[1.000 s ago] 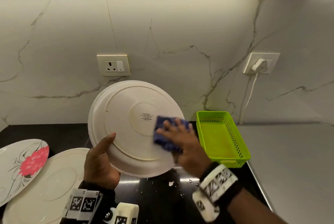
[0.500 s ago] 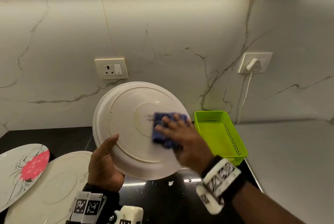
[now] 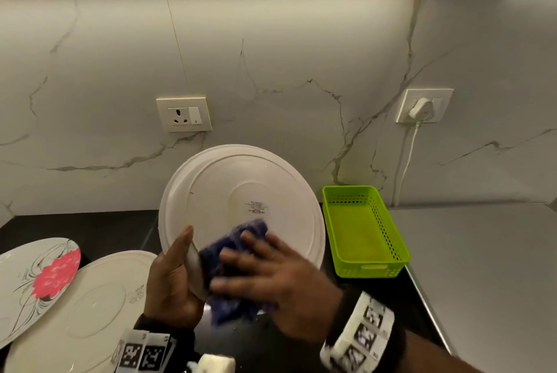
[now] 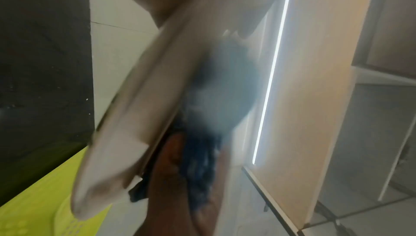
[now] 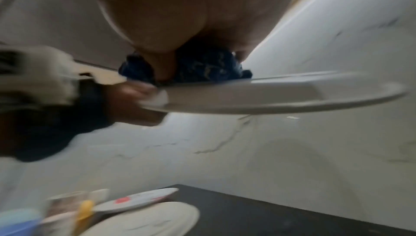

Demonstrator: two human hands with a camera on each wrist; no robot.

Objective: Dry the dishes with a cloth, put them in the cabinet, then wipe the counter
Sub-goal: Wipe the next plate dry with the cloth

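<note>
1. Your left hand (image 3: 173, 285) gripped the white plate (image 3: 241, 201) at its lower left rim, thumb curled over the underside and fingers hidden behind, holding it tilted up off the worktop (image 3: 90, 228) with the back facing you.
2. Your right hand (image 3: 271, 276) lay with fingers spread and fairly straight, pressing the blue cloth (image 3: 232, 255) flat against the plate's lower edge, just beside your left thumb.
3. The undried stretch of the back lay up and away from your right hand, so that hand was the nearer one for the next sweep, I judge.
4. Left of your left hand, a plain plate (image 3: 81, 309) and a flowered plate (image 3: 36, 279) rested overlapping on the dark worktop.
5. Right of your right hand stood a green basket (image 3: 364, 270) against the marbled wall (image 3: 271, 71).
</note>
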